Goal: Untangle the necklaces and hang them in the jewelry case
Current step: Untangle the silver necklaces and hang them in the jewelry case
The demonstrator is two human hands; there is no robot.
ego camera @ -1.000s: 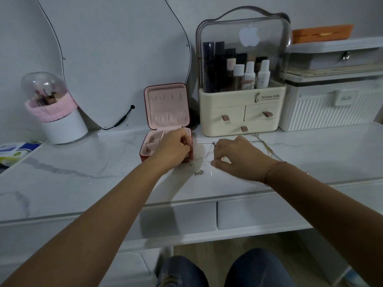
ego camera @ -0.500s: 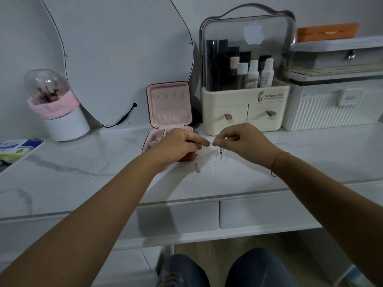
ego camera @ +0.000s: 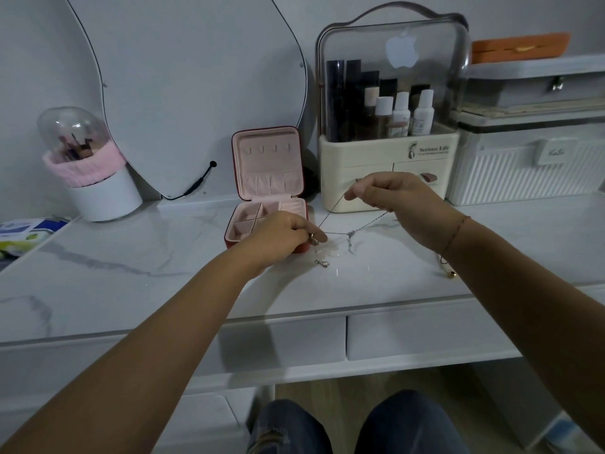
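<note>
- At the far left a brush holder (ego camera: 98, 188) with a pink band stands on the marble tabletop (ego camera: 131, 273), well apart from the work.
- The jewelry case (ego camera: 268, 168) stands open, lid upright. The hooks (ego camera: 266, 149) in the lid look bare, so we judge that nothing is hung yet.
- Our left hand (ego camera: 281, 235), at the case's right front corner, pinches one end of the necklaces (ego camera: 339, 233) between thumb and fingertips. A small pendant (ego camera: 322, 263) sits just below; we cannot tell whether it dangles or lies.
- From that pinch the chains run taut to a knot (ego camera: 352, 234) above the tabletop, then climb rightward in two strands.
- Our right hand (ego camera: 393, 198), raised before the cosmetics organiser (ego camera: 389, 152), pinches those strands.
- We expect the chains to be light, limp, slippery and quick to snag. We would hold them close on either side of the knot and tease it loose, since hard pulling would likely tighten it.
</note>
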